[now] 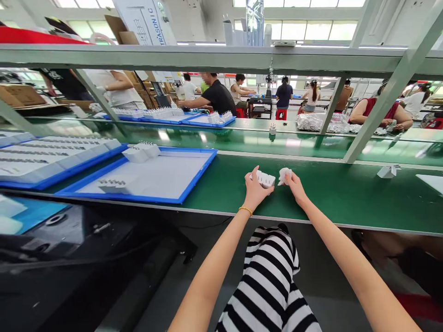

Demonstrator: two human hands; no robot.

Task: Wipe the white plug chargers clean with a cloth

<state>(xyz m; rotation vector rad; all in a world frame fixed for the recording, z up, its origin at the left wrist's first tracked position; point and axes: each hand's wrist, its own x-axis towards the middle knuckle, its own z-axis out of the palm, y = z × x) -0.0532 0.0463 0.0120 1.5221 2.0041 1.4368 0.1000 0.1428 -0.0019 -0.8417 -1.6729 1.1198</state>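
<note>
My left hand [255, 190] is closed around a short row of white power adapters [266, 179], held just above the green work surface [221, 196]. Just to its right, my right hand [296, 185] pinches a crumpled white cloth [285, 175]. A small gap separates the cloth from the adapters. To the left lies a blue-rimmed tray [199, 177] with a white bottom. Two groups of similar adapters with prongs up, one far [142, 153] and one near [114, 186], sit in it.
A fuller tray of white adapters [62, 154] is at far left. Another white piece [388, 172] lies to the right. A single adapter [272, 129] stands on the belt beyond. Slanted metal posts [377, 87] and a shelf beam [221, 60] cross ahead. Several people work farther back.
</note>
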